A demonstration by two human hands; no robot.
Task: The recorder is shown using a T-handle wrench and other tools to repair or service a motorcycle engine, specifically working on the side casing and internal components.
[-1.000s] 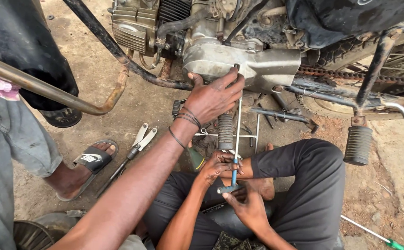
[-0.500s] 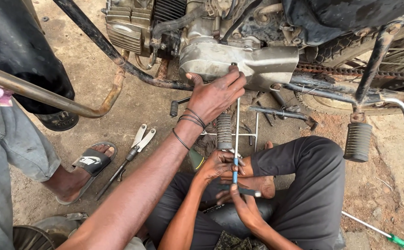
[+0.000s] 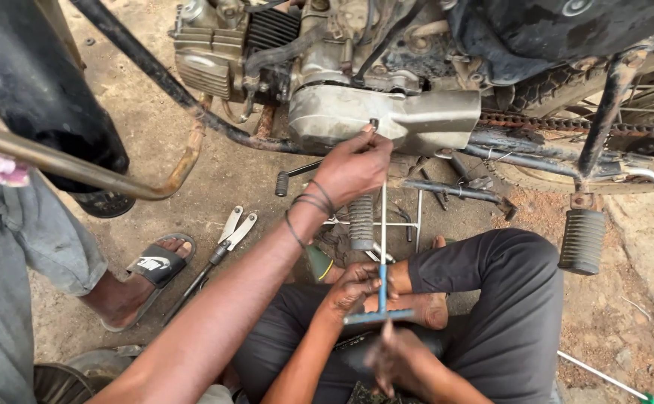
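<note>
I sit cross-legged on the dirt beside a motorcycle engine. A blue T-handle wrench stands upright over my lap, its shaft running up to the silver engine cover. My left hand grips the shaft just above the crossbar. My right hand sits just under the crossbar and is blurred. Another person's arm with dark wristbands reaches in from the lower left. That person's hand pinches the wrench tip against the cover.
White-handled pliers lie on the ground to the left, near a standing person's sandalled foot. A rusty frame tube crosses the left side. A ribbed footpeg hangs at right; a green-handled screwdriver lies at lower right.
The other person's hand went from lying flat on the cover to pinching the wrench tip there. My right hand has dropped slightly below the crossbar and turned blurry.
</note>
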